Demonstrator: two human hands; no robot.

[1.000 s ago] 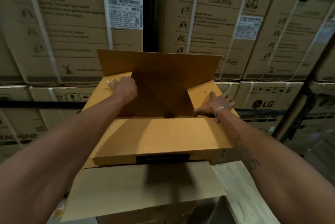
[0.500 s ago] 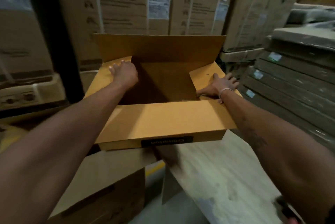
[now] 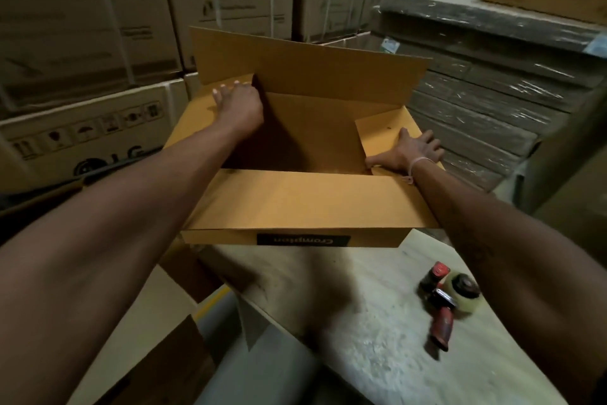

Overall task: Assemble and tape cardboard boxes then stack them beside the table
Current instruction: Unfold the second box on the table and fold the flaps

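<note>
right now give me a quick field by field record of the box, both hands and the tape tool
box: yellow-brown carton over the far end of the table, top open
flaps: far long flap upright, near long flap folded flat, both side flaps down
left hand: fingers straight, pressing the left side flap
right hand: fingers spread, pressing the right side flap
tape dispenser: red, lying on the table near the right forearm, untouched
tape on box: none seen

1. We see a tan cardboard box (image 3: 308,204) held above the worktop's far edge, its end open: far flap upright, near flap folded flat, side flaps folded inward.
2. A red tape dispenser (image 3: 448,301) lies on the worktop, loaded with clear tape.
</note>
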